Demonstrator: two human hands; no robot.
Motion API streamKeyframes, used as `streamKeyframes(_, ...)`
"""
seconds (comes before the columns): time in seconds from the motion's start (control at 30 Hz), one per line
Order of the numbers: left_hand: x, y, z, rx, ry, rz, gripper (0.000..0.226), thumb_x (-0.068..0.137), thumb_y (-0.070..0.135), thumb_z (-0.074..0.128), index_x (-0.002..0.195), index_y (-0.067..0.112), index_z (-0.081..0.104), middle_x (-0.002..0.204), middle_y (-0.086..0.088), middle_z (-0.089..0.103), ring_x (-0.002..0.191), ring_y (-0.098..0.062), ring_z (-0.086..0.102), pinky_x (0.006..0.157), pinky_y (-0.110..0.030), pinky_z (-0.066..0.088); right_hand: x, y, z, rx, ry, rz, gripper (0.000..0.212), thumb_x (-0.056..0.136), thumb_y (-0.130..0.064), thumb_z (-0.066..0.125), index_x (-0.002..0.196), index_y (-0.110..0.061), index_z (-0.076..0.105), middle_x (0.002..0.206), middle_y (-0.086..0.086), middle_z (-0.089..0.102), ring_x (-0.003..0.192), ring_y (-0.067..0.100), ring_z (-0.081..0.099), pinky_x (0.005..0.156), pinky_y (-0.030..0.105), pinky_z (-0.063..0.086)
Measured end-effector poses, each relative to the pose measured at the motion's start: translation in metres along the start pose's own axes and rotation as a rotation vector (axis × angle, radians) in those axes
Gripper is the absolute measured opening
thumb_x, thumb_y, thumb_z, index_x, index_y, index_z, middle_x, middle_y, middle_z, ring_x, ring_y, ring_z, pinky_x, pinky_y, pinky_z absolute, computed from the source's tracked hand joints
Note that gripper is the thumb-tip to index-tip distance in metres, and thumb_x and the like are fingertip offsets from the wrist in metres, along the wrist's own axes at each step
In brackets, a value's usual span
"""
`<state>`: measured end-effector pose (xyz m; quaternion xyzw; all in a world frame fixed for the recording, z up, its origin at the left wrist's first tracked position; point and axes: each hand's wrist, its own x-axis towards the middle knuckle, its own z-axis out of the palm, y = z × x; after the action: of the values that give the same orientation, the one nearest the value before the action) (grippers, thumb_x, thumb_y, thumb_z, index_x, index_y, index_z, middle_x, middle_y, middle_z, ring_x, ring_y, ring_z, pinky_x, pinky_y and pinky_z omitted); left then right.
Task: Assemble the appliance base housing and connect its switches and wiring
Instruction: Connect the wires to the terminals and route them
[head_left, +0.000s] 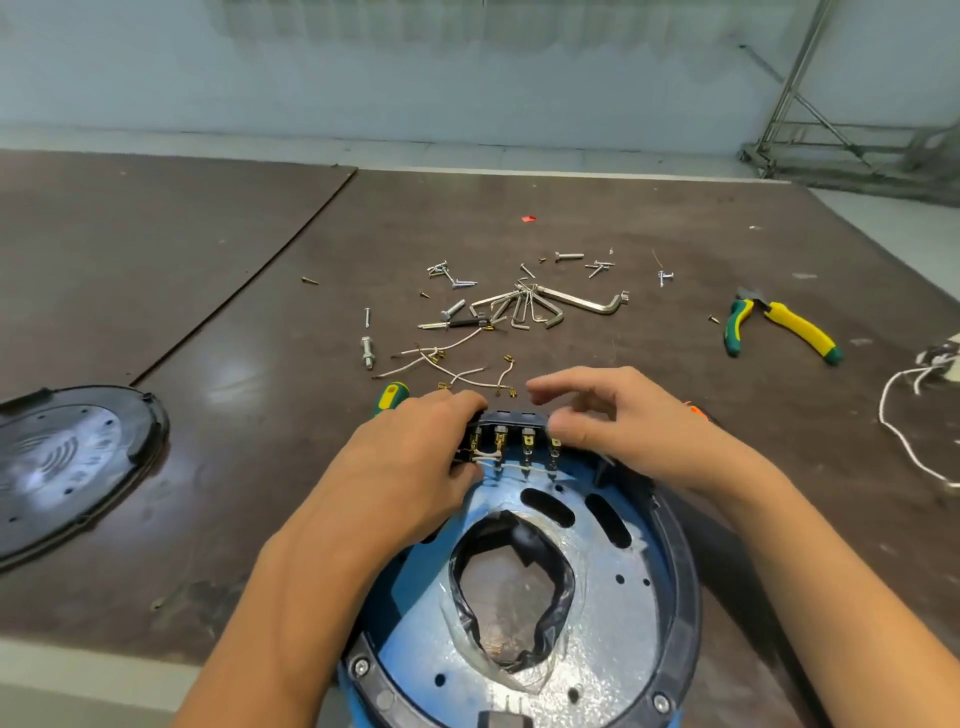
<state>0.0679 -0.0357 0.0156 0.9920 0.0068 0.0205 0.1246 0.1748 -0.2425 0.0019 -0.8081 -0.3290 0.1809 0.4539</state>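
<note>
A brown worktable (260, 312) carries the blue base housing (613, 613), open side up, beneath both wrists. At its far rim stands the switch block (511, 418), its brass terminals showing between the two thumbs. The left hand (410, 467) grips the block's left end, fingers curled over its top. The right hand (639, 431) is blurred, fingers apart and loosely bent, thumb at the block's right end. Just beyond the fingertips lie loose wires (457, 374) and hex keys (524, 306).

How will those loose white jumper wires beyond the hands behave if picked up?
Probably floppy: the jumper wires lie in loose curves on the table. Likely light, being thin. Their brass terminals may snag, since several strands cross.
</note>
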Motion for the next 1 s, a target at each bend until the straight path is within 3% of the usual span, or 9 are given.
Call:
streamKeyframes(0.07, -0.002, 0.0, 0.001, 0.002, -0.002, 0.001, 0.048, 0.09, 0.039, 0.062, 0.133, 0.038, 0.041, 0.12, 0.011, 0.056, 0.109, -0.019, 0.057, 0.087, -0.04, 0.052, 0.011, 0.005, -0.005, 0.144, 0.132, 0.085, 0.039, 0.092, -0.052, 0.056, 0.111, -0.021, 0.071, 0.106, -0.003, 0.074, 0.087, 0.008, 0.069, 0.075, 0.023, 0.056)
streamKeyframes(0.13, -0.001, -0.002, 0.002, -0.004, -0.004, 0.005, 0.051, 0.09, 0.042, 0.062, 0.135, 0.037, 0.039, 0.123, 0.01, 0.055, 0.112, -0.018, 0.056, 0.088, -0.039, 0.051, 0.035, 0.012, -0.009, -0.091, 0.198, 0.12, 0.028, 0.099, -0.039, 0.058, 0.107, -0.016, 0.072, 0.102, 0.001, 0.073, 0.079, 0.01, 0.066, 0.071, 0.022, 0.051)
streamKeyframes(0.2, -0.001, -0.002, 0.001, -0.008, -0.015, 0.007, 0.058, 0.088, 0.05, 0.064, 0.138, 0.036, 0.038, 0.126, 0.011, 0.054, 0.115, -0.016, 0.054, 0.088, -0.037, 0.049, 0.06, 0.014, -0.006, -0.418, 0.121, 0.122, 0.029, 0.096, -0.031, 0.065, 0.12, -0.016, 0.069, 0.11, 0.001, 0.071, 0.089, 0.011, 0.064, 0.081, 0.022, 0.045)
streamKeyframes(0.27, -0.001, -0.001, 0.001, 0.005, -0.014, 0.009, 0.059, 0.087, 0.054, 0.063, 0.137, 0.035, 0.039, 0.127, 0.011, 0.054, 0.116, -0.016, 0.054, 0.088, -0.036, 0.047, 0.085, 0.015, 0.002, -0.582, 0.019, 0.098, 0.04, 0.094, -0.027, 0.066, 0.132, -0.015, 0.062, 0.121, 0.006, 0.066, 0.106, 0.019, 0.062, 0.09, 0.025, 0.043)
streamKeyframes(0.5, -0.003, -0.001, 0.003, 0.03, 0.072, 0.024, 0.046, 0.091, 0.052, 0.057, 0.129, 0.029, 0.048, 0.125, 0.008, 0.06, 0.114, -0.019, 0.057, 0.086, -0.035, 0.049, 0.133, 0.008, 0.028, -0.736, -0.103, -0.008, 0.041, 0.099, -0.035, 0.058, 0.14, -0.029, 0.055, 0.141, 0.01, 0.046, 0.127, 0.036, 0.047, 0.11, 0.048, 0.037)
streamKeyframes(0.63, -0.004, -0.002, 0.004, -0.002, 0.086, 0.037, 0.048, 0.091, 0.051, 0.058, 0.132, 0.029, 0.047, 0.128, 0.008, 0.059, 0.114, -0.017, 0.057, 0.086, -0.033, 0.048, 0.14, 0.002, 0.04, -0.8, -0.228, -0.127, 0.031, 0.094, -0.032, 0.065, 0.124, -0.03, 0.067, 0.132, 0.007, 0.054, 0.124, 0.029, 0.05, 0.105, 0.05, 0.042)
streamKeyframes(0.8, -0.005, -0.004, 0.006, -0.017, 0.102, 0.034, 0.045, 0.091, 0.049, 0.057, 0.13, 0.029, 0.047, 0.127, 0.008, 0.059, 0.115, -0.019, 0.055, 0.087, -0.035, 0.046, 0.142, 0.004, 0.033, -0.769, -0.195, -0.198, 0.007, 0.087, -0.019, 0.072, 0.094, -0.016, 0.074, 0.098, 0.003, 0.062, 0.093, 0.021, 0.06, 0.086, 0.04, 0.05)
streamKeyframes(0.9, -0.005, -0.004, 0.008, -0.018, 0.111, 0.031, 0.044, 0.091, 0.049, 0.056, 0.129, 0.029, 0.047, 0.127, 0.008, 0.058, 0.117, -0.019, 0.055, 0.089, -0.037, 0.047, 0.146, 0.003, 0.029, -0.8, -0.223, -0.155, 0.003, 0.091, -0.021, 0.07, 0.09, -0.018, 0.07, 0.093, 0.002, 0.065, 0.088, 0.02, 0.061, 0.079, 0.033, 0.049)
streamKeyframes(1.0, -0.004, -0.005, 0.009, -0.033, 0.122, 0.035, 0.043, 0.091, 0.049, 0.056, 0.128, 0.029, 0.047, 0.126, 0.007, 0.059, 0.116, -0.019, 0.056, 0.09, -0.038, 0.049, 0.155, -0.002, 0.022, -0.722, -0.11, -0.075, 0.006, 0.093, -0.018, 0.064, 0.095, -0.019, 0.07, 0.092, -0.001, 0.067, 0.087, 0.018, 0.063, 0.075, 0.027, 0.044)
